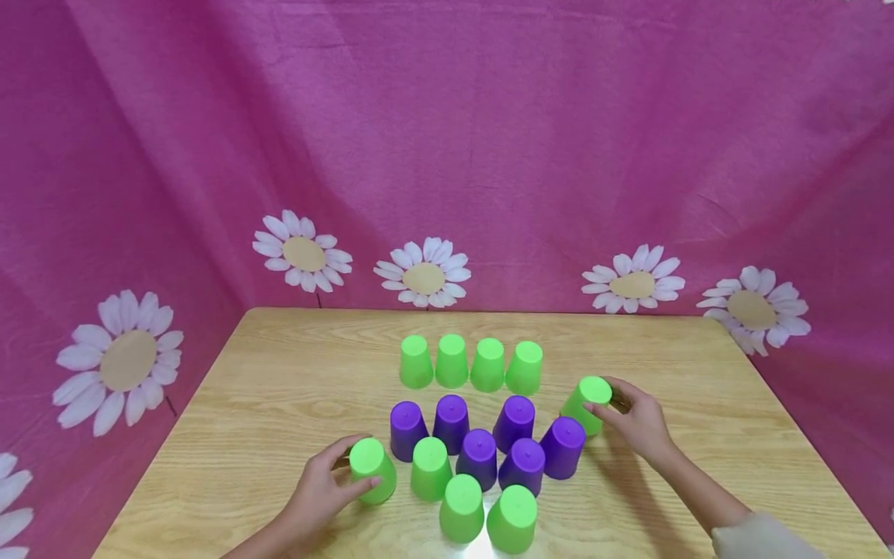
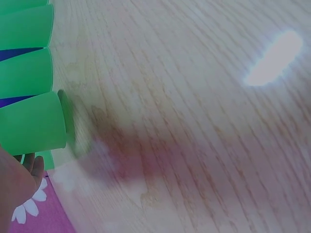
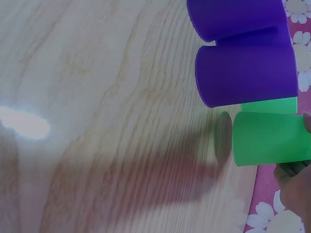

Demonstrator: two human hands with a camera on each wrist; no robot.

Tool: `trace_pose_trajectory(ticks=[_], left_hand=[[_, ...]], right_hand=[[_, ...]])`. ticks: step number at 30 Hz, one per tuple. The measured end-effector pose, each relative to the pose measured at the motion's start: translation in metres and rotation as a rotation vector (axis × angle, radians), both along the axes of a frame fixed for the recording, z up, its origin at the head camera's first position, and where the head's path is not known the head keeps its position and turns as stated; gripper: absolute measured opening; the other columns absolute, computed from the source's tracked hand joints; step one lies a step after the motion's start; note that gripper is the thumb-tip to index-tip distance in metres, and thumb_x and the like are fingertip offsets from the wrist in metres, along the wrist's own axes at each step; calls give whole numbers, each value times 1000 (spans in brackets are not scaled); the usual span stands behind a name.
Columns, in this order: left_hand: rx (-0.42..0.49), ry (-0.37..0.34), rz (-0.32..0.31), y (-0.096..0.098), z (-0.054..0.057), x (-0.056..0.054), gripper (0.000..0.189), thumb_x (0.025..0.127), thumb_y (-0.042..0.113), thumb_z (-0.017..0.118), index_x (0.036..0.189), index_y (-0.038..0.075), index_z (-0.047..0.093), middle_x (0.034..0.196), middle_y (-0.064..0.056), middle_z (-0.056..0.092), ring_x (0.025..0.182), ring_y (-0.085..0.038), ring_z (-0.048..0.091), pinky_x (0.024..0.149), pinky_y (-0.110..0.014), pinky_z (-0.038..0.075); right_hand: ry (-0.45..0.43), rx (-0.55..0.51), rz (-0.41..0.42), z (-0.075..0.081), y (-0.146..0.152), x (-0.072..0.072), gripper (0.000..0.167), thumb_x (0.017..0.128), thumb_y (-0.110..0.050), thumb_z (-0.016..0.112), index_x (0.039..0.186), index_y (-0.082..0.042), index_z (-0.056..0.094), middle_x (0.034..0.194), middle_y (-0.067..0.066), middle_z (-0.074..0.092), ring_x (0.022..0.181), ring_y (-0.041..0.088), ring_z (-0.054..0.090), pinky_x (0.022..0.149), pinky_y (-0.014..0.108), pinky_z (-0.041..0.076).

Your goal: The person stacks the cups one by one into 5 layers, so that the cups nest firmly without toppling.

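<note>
My left hand (image 1: 323,483) grips an upside-down green cup (image 1: 373,470) at the left end of the nearer group, thumb on its near side. In the left wrist view this green cup (image 2: 34,122) has its rim close to the tabletop. My right hand (image 1: 641,423) holds another upside-down green cup (image 1: 587,404), slightly tilted, just behind the rightmost purple cup (image 1: 563,448). Its rim casts a reflection on the wood in the right wrist view, where the green cup (image 3: 271,139) shows beside purple ones. A standing green cup (image 1: 431,469) is right of the left hand's cup.
Several upside-down purple cups (image 1: 478,460) stand mid-table in a zigzag. Two green cups, one left (image 1: 462,508) and one right (image 1: 512,520), are nearest me. Farther back runs a row of several green cups (image 1: 452,362). A pink flowered cloth (image 1: 489,155) hangs behind the wooden table (image 1: 293,373).
</note>
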State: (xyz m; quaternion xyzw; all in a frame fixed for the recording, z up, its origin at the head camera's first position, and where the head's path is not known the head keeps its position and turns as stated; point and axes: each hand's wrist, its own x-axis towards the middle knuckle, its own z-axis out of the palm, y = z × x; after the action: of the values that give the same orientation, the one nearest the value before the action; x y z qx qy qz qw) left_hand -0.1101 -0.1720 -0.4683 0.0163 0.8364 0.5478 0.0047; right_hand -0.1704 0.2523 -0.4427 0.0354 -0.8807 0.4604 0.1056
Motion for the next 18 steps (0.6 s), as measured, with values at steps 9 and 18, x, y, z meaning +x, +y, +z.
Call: trace_pose_trajectory(ticks=[9, 18], left_hand=[[-37, 58, 5, 0, 1, -5, 52, 66, 9, 82, 114, 8, 62, 108, -3, 67, 94, -10, 61, 86, -27, 52], [-39, 66, 19, 0, 1, -7, 50, 66, 7, 81, 113, 7, 63, 108, -5, 67, 92, -8, 60, 85, -26, 53]], right_hand=[[-46, -23, -7, 0, -11, -15, 47, 80, -8, 71, 119, 11, 54, 112, 28, 62, 86, -20, 46, 89, 30, 53], [-62, -38, 8, -7, -21, -33, 46, 82, -7, 69, 121, 11, 53, 114, 28, 61, 106, 28, 61, 95, 40, 49]])
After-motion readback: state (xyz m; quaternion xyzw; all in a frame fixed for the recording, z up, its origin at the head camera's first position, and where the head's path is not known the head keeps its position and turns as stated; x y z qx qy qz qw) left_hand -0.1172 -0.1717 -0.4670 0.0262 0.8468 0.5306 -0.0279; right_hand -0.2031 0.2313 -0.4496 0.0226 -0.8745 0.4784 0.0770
